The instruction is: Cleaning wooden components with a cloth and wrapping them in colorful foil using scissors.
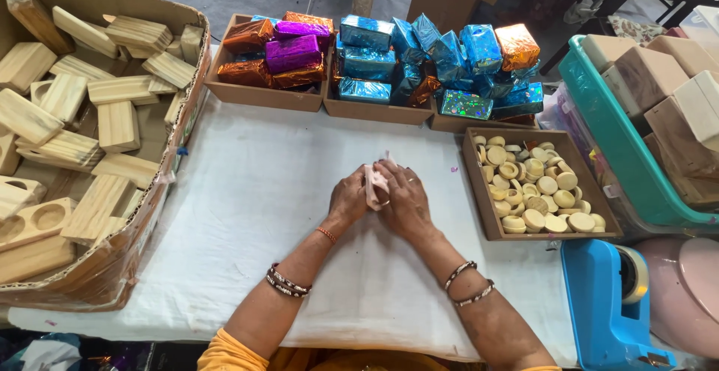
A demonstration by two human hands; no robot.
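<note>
My left hand and my right hand meet at the middle of a table covered in white cloth. Both hands press around a small pale pink wrapped piece, which sticks up between the fingers. Most of the piece is hidden inside my palms. Beaded bracelets sit on both wrists. A wooden tray of small round cream pieces lies just right of my right hand.
A large cardboard box of pale wooden blocks fills the left. Trays of shiny foil-wrapped packets, orange and purple and blue, line the far edge. A teal crate of tan blocks and a blue tape dispenser stand right.
</note>
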